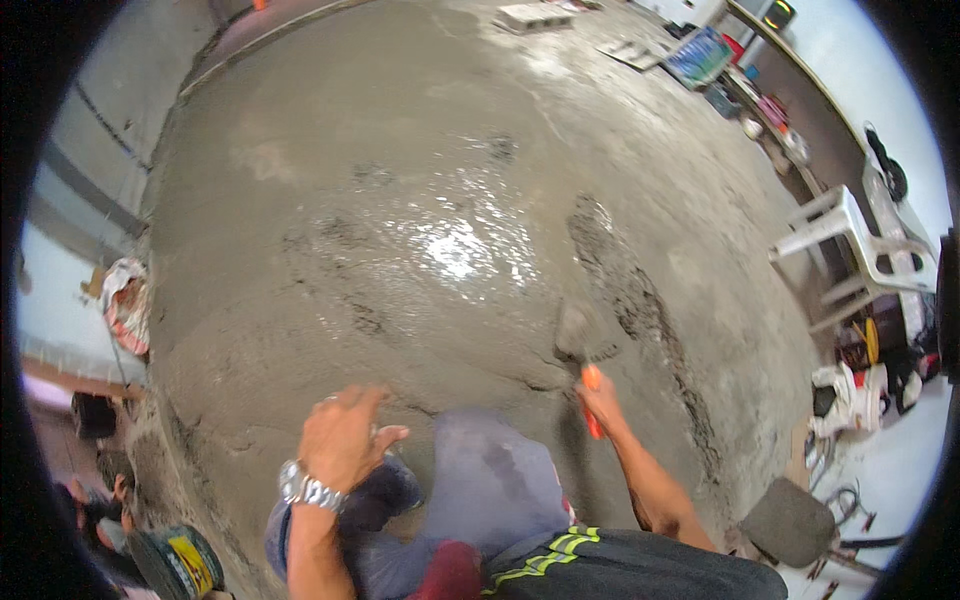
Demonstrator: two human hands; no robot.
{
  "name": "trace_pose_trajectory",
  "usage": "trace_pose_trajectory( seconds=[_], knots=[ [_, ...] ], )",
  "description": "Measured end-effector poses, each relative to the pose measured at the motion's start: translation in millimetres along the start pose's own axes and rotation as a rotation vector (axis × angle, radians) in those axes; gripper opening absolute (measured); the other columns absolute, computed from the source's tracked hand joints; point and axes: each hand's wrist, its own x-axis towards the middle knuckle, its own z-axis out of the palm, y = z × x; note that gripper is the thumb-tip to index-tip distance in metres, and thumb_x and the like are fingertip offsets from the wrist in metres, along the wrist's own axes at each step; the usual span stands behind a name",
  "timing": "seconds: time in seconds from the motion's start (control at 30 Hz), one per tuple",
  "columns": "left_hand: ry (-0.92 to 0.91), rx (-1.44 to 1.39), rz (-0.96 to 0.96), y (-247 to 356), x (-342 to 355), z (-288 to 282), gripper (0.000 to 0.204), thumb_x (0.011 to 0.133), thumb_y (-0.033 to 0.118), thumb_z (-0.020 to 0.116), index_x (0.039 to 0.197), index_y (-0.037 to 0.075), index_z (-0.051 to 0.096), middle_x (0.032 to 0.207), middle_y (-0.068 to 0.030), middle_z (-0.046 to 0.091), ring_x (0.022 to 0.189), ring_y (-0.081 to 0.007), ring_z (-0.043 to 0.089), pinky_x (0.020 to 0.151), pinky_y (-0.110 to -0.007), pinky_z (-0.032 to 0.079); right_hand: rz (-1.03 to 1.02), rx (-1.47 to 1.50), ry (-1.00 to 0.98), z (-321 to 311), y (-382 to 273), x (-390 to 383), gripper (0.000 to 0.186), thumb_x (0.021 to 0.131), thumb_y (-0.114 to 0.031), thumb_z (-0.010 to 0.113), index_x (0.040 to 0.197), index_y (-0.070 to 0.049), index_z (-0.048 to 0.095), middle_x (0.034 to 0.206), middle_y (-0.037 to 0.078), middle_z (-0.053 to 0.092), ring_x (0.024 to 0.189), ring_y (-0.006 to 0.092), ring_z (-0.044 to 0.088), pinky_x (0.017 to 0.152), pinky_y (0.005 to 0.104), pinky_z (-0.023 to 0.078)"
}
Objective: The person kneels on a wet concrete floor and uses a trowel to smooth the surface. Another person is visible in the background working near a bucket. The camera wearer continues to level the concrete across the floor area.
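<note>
Wet grey cement (330,260) covers the floor in front of me, with a shiny watery patch in the middle. In my right hand (602,402) is a trowel (577,330), gripped by its orange handle. Its cement-smeared blade rests on the wet surface, left of a rough, lumpy strip of mortar (640,300). My left hand (345,435), with a silver watch on the wrist, hovers near my bent knee. Its thumb and fingers are apart, and it holds nothing.
At the right stand a white plastic chair (850,240) and a grey-seated stool (790,522). A dark bucket (175,562) is at lower left, near another person (105,515). A white sack (126,305) leans by the left wall. A concrete block (533,17) lies far back.
</note>
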Motion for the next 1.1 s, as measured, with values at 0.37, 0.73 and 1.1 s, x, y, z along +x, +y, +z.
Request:
trace_pose_trajectory(
  seconds=[0.37, 0.73, 1.1],
  knots=[
    [0.048, -0.003, 0.098, 19, 3, -4, 0.045, 0.071, 0.034, 0.072, 0.107, 0.008, 0.06, 0.094, -0.0132, 0.06, 0.085, -0.0343, 0.059, 0.073, -0.043, 0.047, 0.575, 0.297, -0.06, -52, 138, -106, 0.011, 0.078, -0.007, 0.058, 0.081, -0.006, 0.047, 0.057, 0.003, 0.05, 0.041, 0.0149, 0.048, 0.037, 0.0307, 0.043],
    [0.009, -0.03, 0.114, 1, -10, 3, 0.045, 0.075, 0.039, 0.068, 0.108, 0.009, 0.059, 0.094, -0.0128, 0.06, 0.085, -0.034, 0.059, 0.073, -0.044, 0.047, 0.38, 0.288, -0.305, 62, 32, -15, 0.009, 0.075, -0.005, 0.057, 0.079, -0.004, 0.048, 0.055, 0.005, 0.05, 0.041, 0.0155, 0.049, 0.037, 0.0315, 0.042],
    [0.064, -0.066, 0.064, -5, -21, 3, 0.042, 0.077, 0.037, 0.066, 0.109, 0.009, 0.057, 0.092, -0.0115, 0.059, 0.086, -0.0304, 0.06, 0.075, -0.041, 0.047, -0.423, -0.136, -0.41, 236, -204, 26, 0.026, 0.071, -0.019, 0.052, 0.089, -0.001, 0.053, 0.084, 0.02, 0.06, 0.082, 0.0372, 0.058, 0.073, 0.0452, 0.044]
  ],
)
